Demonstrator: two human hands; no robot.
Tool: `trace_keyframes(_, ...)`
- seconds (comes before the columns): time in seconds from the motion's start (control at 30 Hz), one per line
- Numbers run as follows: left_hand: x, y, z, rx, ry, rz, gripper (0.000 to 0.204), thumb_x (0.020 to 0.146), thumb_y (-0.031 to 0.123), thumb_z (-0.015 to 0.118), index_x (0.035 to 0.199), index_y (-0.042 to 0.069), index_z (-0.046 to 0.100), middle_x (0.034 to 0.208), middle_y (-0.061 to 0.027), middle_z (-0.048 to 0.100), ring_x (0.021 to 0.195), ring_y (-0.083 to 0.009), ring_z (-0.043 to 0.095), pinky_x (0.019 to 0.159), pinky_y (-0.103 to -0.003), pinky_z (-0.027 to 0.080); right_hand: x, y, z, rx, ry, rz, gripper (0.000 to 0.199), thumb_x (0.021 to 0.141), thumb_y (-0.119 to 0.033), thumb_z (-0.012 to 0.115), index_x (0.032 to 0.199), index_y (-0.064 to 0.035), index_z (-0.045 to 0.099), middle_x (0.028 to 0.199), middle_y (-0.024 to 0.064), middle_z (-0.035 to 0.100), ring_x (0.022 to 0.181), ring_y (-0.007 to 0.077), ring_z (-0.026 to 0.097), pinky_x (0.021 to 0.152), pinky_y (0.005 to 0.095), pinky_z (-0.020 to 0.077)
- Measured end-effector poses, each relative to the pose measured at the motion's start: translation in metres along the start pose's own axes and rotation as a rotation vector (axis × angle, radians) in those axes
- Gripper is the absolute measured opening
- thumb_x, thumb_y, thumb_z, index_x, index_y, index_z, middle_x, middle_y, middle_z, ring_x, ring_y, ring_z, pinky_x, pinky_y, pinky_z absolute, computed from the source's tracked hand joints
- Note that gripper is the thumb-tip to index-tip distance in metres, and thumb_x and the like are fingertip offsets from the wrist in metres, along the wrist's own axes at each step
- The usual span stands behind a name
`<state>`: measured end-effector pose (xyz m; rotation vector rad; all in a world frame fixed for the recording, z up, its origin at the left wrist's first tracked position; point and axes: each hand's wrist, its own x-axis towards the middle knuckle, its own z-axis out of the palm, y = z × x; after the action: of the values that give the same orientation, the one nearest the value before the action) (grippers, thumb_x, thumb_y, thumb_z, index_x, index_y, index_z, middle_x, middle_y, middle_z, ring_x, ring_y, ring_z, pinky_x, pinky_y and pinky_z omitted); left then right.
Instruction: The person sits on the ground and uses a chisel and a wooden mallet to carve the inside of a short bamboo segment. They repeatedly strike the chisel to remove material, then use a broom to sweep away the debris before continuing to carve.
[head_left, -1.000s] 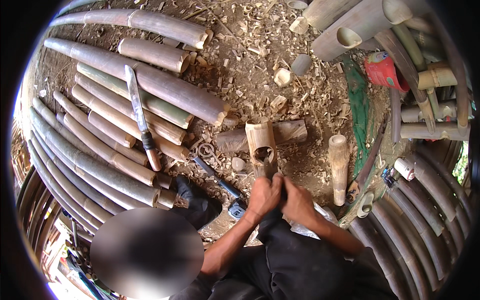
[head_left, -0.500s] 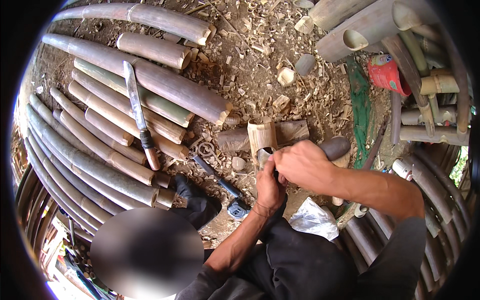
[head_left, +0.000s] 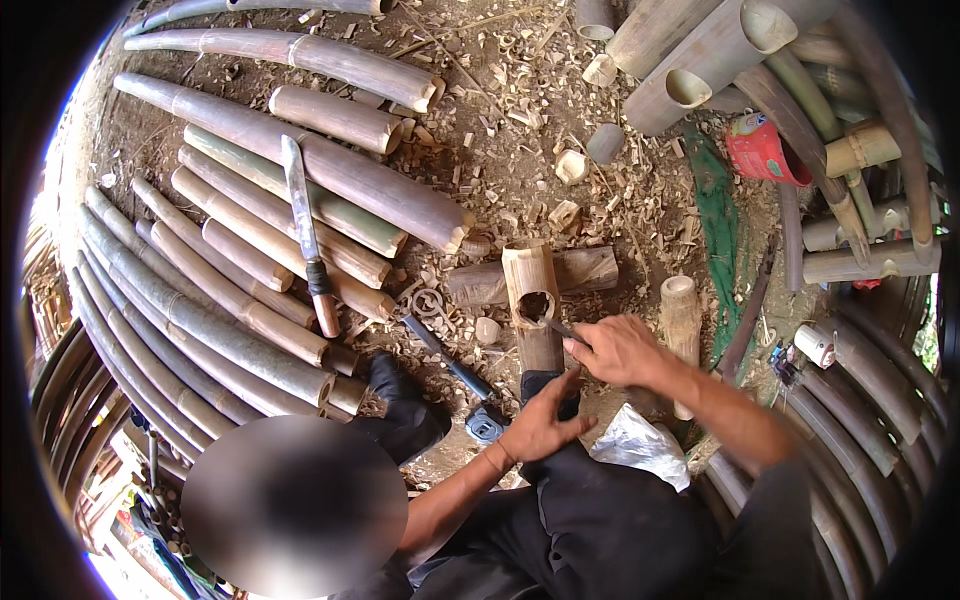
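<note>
Head view: short bamboo section [head_left: 532,300] lies on the chip-strewn ground across a thicker log [head_left: 585,268], with an oval hole cut in its upper face. Right hand [head_left: 620,350] pinches a slim blade [head_left: 556,326], tip at the hole's rim. Left hand [head_left: 540,420], fingers loosely spread, braces the section's near end. Judged step: trimming the hole's edge. Next cut calls for a firm brace and short, controlled strokes. Machete [head_left: 305,235] rests on stacked culms [head_left: 260,250].

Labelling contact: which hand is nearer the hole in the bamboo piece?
Right. The right hand sits just beside the hole, its thin tool reaching the rim; the left hand is lower, at the bamboo piece base.
</note>
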<state>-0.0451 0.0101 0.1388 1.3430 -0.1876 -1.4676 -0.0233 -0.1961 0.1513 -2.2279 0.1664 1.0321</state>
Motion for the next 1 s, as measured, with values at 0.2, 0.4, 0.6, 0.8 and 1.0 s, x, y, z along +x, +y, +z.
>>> trace_keyframes(0.2, -0.043, 0.007, -0.019, 0.493, 0.259, -0.052, 0.072, 0.069, 0.014, 0.068, 0.133, -0.001, 0.04, 0.116, -0.0258, 0.055, 0.106, -0.0389, 0.058, 0.091, -0.043, 0.047, -0.018, -0.046, 0.065, 0.93, 0.242, 0.281, 0.04, 0.101, -0.027, 0.042, 0.093, -0.0008, 0.071, 0.086, 0.0101, 0.072, 0.075, 0.0177, 0.063, 0.075, 0.032, 0.0487)
trace_keyframes(0.4, -0.044, 0.002, -0.066, 0.011, 0.485, -0.216, 0.034, 0.072, 0.012, 0.075, 0.099, -0.004, 0.062, 0.075, -0.0033, 0.059, 0.072, -0.006, 0.05, 0.07, -0.024, 0.048, 0.046, -0.072, 0.065, 1.201, -0.113, 0.432, 0.042, 0.101, -0.024, 0.04, 0.089, 0.0073, 0.066, 0.067, 0.0137, 0.066, 0.044, 0.0166, 0.06, 0.04, 0.0259, 0.0507)
trace_keyframes(0.6, -0.023, 0.071, -0.142, 1.027, 0.321, -0.128, 0.033, 0.064, 0.031, 0.076, 0.086, 0.007, 0.068, 0.073, -0.0134, 0.067, 0.063, -0.0316, 0.067, 0.062, -0.041, 0.055, 0.058, -0.086, 0.067, 1.855, 0.178, 0.24, 0.034, 0.1, -0.021, 0.044, 0.096, 0.01, 0.057, 0.091, 0.022, 0.068, 0.051, 0.0237, 0.065, 0.043, 0.0306, 0.0563)
trace_keyframes(0.8, 0.04, 0.177, -0.122, 1.679, -0.068, -0.014, 0.009, 0.079, 0.019, 0.066, 0.083, 0.01, 0.067, 0.069, -0.0069, 0.067, 0.064, -0.0237, 0.068, 0.057, -0.036, 0.052, 0.046, -0.069, 0.053, 2.651, 0.158, 0.193, 0.019, 0.099, -0.021, 0.043, 0.107, -0.0051, 0.052, 0.097, 0.0202, 0.067, 0.065, 0.0248, 0.068, 0.056, 0.0321, 0.0584)
trace_keyframes(1.0, 0.001, 0.112, -0.124, 1.233, 0.16, -0.3, 0.025, 0.079, 0.03, 0.068, 0.084, 0.006, 0.063, 0.073, -0.0131, 0.068, 0.067, -0.0266, 0.069, 0.062, -0.041, 0.053, 0.042, -0.071, 0.058, 2.152, 0.014, 0.261, 0.028, 0.101, -0.024, 0.043, 0.101, 0.002, 0.053, 0.079, 0.0176, 0.066, 0.058, 0.0214, 0.067, 0.049, 0.0317, 0.0569)
